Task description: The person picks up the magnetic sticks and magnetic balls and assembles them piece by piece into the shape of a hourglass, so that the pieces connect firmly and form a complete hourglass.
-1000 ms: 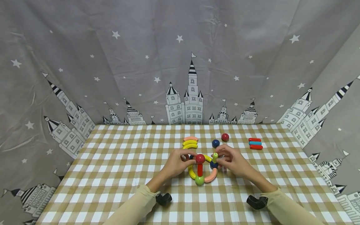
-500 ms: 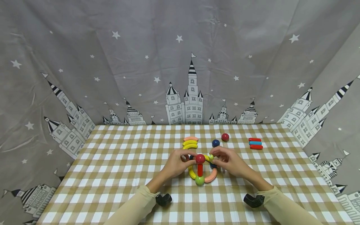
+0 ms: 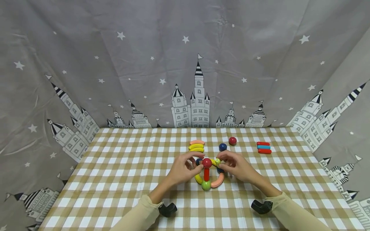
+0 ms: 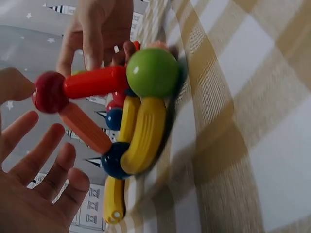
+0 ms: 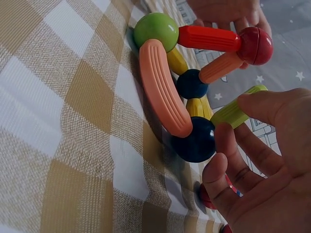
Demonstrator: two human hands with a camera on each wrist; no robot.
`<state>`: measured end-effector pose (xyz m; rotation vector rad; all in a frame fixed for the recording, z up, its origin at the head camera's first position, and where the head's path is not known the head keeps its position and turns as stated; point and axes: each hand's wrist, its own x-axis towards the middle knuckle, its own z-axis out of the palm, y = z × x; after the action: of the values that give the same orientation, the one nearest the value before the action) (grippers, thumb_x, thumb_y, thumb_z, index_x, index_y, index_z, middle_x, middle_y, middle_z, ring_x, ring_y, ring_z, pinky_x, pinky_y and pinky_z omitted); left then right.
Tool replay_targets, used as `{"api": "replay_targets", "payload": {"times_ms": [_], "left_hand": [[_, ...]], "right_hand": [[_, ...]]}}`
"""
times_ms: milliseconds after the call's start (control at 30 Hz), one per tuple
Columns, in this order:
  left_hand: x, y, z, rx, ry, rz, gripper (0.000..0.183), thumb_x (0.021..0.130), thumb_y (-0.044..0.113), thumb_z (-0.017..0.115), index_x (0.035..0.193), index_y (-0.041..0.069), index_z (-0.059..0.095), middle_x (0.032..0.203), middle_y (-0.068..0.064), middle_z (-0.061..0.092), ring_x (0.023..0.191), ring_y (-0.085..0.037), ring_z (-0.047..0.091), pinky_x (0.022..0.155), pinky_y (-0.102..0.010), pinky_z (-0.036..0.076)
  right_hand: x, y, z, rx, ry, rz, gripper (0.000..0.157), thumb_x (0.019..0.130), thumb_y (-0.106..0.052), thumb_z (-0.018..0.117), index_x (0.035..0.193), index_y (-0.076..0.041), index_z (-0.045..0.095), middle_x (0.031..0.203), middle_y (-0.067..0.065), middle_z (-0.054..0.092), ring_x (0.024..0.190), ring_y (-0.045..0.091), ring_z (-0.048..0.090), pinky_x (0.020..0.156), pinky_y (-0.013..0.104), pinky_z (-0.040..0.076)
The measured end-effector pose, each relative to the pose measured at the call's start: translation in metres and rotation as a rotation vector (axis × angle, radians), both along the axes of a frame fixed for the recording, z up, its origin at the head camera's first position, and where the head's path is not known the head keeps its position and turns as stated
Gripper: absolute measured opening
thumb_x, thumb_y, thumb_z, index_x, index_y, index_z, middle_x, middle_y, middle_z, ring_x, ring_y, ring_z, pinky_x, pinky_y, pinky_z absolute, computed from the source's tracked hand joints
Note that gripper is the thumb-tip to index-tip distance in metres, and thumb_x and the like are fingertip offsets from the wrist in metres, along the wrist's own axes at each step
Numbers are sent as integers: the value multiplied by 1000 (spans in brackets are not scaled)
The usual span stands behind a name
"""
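Observation:
A ring of curved magnetic rods and balls lies on the checked cloth. From its green ball [image 3: 206,185] a straight red rod [image 4: 95,82] rises to a red ball [image 3: 207,163]. A straight orange rod [image 4: 86,127] slopes from that ball to a blue ball [image 4: 115,160]. My left hand [image 3: 183,168] is beside the red ball, fingers spread, thumb at or almost at its surface. With thumb and fingers my right hand [image 3: 237,165] pinches a short yellow-green rod [image 5: 239,108], which leans inward from the right blue ball [image 5: 194,140]. A curved orange rod [image 5: 164,87] joins that ball to the green one.
Behind the ring lie curved yellow rods [image 3: 196,147] and a curved orange rod [image 3: 197,142]. A loose blue ball [image 3: 223,147] and a loose red ball [image 3: 232,141] are at back right. Farther right are red rods [image 3: 264,151] and a light-blue rod [image 3: 263,147].
My right hand has moved a little left, tilting the yellow-green rod toward the red ball. The left hand's fingers have spread a little away from the red ball.

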<state>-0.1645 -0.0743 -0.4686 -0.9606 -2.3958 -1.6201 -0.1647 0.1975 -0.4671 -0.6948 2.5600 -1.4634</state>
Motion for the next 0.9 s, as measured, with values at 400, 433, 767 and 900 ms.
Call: {"api": "replay_targets", "payload": {"times_ms": [400, 433, 767, 900], "left_hand": [[7, 14, 3, -13, 17, 83, 33, 82, 19, 89, 112, 14, 75, 96, 5, 72, 72, -28, 61, 60, -25, 49], [7, 14, 3, -11, 15, 82, 33, 82, 18, 89, 111, 13, 75, 95, 4, 72, 72, -29, 61, 59, -25, 49], [3, 19, 3, -31, -21, 64, 33, 83, 20, 88, 113, 12, 76, 95, 4, 72, 72, -28, 61, 59, -24, 47], [2, 21, 4, -39, -23, 52, 31, 83, 20, 88, 111, 12, 76, 96, 4, 72, 72, -30, 62, 60, -23, 47]], "right_hand": [[1, -1, -3, 8, -5, 10, 22, 95, -14, 75, 115, -17, 70, 111, 2, 71, 77, 18, 62, 63, 28, 52], [2, -1, -3, 11, -7, 12, 22, 95, -15, 76, 115, -17, 70, 111, 2, 71, 77, 17, 63, 63, 28, 52], [4, -2, -5, 23, 2, -1, 23, 94, -16, 77, 116, -17, 71, 110, 1, 70, 77, 16, 60, 63, 27, 51], [7, -4, -4, 18, 14, -9, 22, 93, -15, 78, 115, -17, 72, 108, 0, 70, 76, 16, 60, 63, 27, 50]]}}
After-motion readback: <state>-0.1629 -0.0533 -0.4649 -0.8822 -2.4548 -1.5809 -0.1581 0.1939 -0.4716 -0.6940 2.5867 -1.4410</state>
